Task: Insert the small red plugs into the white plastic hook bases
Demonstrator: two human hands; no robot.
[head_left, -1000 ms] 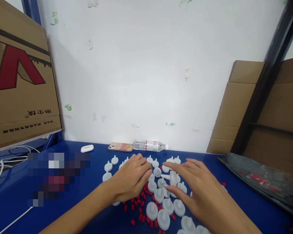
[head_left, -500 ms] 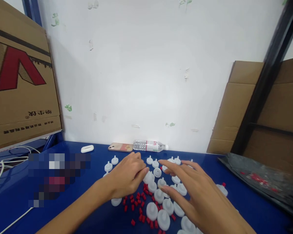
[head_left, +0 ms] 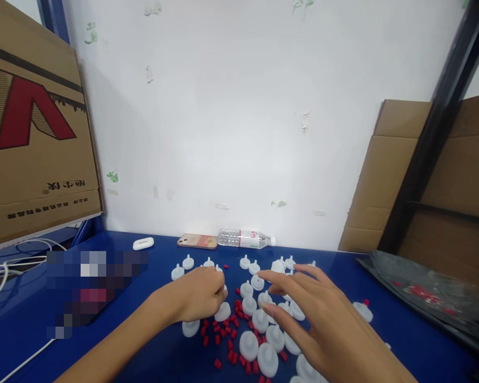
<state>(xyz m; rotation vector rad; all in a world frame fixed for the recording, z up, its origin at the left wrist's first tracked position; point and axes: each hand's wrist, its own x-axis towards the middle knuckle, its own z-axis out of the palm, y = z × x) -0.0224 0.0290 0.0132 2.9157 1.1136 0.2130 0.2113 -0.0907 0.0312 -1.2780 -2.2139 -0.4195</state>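
Note:
My left hand rests on the blue table with its fingers curled shut, and a white plastic cap sits at its fingertips. My right hand hovers with fingers spread over a scatter of several white round caps. The nearest of these caps are partly hidden under that hand. Several small red plugs lie loose between and below my two hands.
Against the white wall lie a phone, a water bottle and a white earbud case. A large cardboard box and white cables stand left. A black plastic bag, flat cardboard and a black post are right.
My left hand has curled its fingers and drawn back toward the left and toward me, bringing a white cap with it. My right hand has shifted slightly left over the caps.

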